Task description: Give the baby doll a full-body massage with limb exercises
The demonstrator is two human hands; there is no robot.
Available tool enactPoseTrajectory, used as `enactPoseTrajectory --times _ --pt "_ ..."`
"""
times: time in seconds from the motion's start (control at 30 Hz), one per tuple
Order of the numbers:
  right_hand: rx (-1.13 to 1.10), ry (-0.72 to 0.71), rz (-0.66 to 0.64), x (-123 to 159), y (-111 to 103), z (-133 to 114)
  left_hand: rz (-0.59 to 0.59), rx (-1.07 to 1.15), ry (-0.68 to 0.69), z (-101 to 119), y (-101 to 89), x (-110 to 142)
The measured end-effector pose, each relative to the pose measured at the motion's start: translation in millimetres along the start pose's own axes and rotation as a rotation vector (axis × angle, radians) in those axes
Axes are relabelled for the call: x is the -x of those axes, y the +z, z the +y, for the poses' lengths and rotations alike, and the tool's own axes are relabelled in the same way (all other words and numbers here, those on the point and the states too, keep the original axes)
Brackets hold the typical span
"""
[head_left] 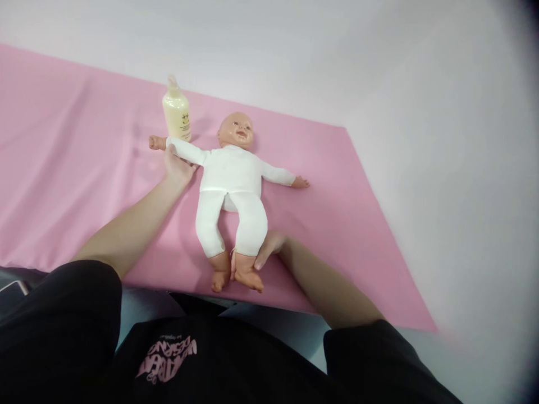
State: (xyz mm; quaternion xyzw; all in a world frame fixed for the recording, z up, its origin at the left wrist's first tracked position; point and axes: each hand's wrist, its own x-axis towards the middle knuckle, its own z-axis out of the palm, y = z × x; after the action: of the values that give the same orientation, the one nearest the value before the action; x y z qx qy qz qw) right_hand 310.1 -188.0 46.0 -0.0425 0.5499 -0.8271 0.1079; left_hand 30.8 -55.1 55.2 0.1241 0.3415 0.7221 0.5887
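A baby doll (231,171) with a white cloth body and bare plastic head, hands and feet lies on its back, arms spread. My left hand (179,168) is at the doll's sleeve on the left side, cupped round the arm from below; some of its fingers are hidden behind the arm. My right hand (269,247) grips the doll's lower leg on the right, just above the foot, with the thumb on the near side and fingertips showing between the two feet. A pale yellow pump bottle (177,115) stands upright just beyond the doll's left-side arm.
The doll and bottle rest on a pink padded table cover (332,235), creased on the left. A white wall (442,140) runs along the back and right. At the lower left edge lies a dark object (17,292) with a light rim, partly cut off.
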Motion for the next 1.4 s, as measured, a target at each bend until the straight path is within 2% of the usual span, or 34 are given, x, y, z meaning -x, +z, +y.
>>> enactPoseTrajectory --times 0.1,0.2,0.27,0.33,0.4,0.47,0.5,0.57,0.63,0.7,0.83,0.97,1.03,1.1,1.17,1.27,1.33,1.4 --pt "0.026 0.044 -0.012 0.3 -2.9 -4.0 0.054 0.027 0.03 0.5 11.2 9.5" --pt "0.063 0.067 -0.086 1.1 -8.7 -4.8 0.061 -0.044 0.101 -3.4 9.3 4.0" --pt "0.066 0.051 -0.122 1.2 -10.5 -2.4 0.021 -0.149 0.178 -8.7 2.0 -2.7" --pt "0.038 -0.003 -0.098 0.7 -10.7 3.4 -0.077 -0.286 0.327 -14.9 -7.3 -7.4" --pt "-0.068 -0.191 0.005 -0.2 -10.6 11.3 -0.219 -0.458 0.528 -20.1 -15.5 -8.2" --pt "-0.231 -0.464 0.151 -0.3 -11.1 17.5 -0.398 -0.675 0.706 -22.9 -20.2 -5.1" --pt "-0.315 -0.582 0.231 0.2 -11.6 18.9 -0.502 -0.797 0.765 -23.3 -20.9 -2.5" --pt "-0.471 -0.71 0.463 2.6 -12.3 17.5 -0.722 -1.028 0.843 -22.5 -19.6 3.6" --pt "-0.585 -0.724 0.721 5.6 -12.4 12.5 -0.901 -1.213 0.91 -20.4 -16.0 9.0" --pt "-0.644 -0.688 0.893 7.2 -11.7 6.9 -0.991 -1.326 0.974 -18.2 -12.4 12.6" --pt "-0.685 -0.63 1.001 4.9 -9.3 2.0 -1.024 -1.37 1.047 -16.4 -9.7 15.9" --pt "-0.646 -0.629 1.014 2.4 -7.7 2.3 -0.937 -1.263 0.996 -19.2 -14.2 13.9" --pt "-0.604 -0.641 1.003 2.7 -7.1 2.6 -0.795 -1.141 0.917 -21.0 -18.4 6.9" --pt "-0.56 -0.674 0.949 3.4 -7.3 3.3 -0.592 -0.976 0.823 -21.2 -22.2 -4.5" --pt "-0.516 -0.714 0.819 3.2 -8.7 5.9 -0.387 -0.775 0.726 -18.3 -23.7 -16.8" --pt "-0.422 -0.72 0.523 0.4 -13.6 14.8 -0.139 -0.492 0.491 -9.0 -19.5 -26.9" --pt "-0.334 -0.675 0.353 -2.2 -17.0 22.8 -0.012 -0.337 0.335 -2.2 -13.6 -25.0" --pt "-0.267 -0.589 0.254 -3.9 -17.8 29.2 0.05 -0.242 0.268 2.6 -7.5 -18.6"
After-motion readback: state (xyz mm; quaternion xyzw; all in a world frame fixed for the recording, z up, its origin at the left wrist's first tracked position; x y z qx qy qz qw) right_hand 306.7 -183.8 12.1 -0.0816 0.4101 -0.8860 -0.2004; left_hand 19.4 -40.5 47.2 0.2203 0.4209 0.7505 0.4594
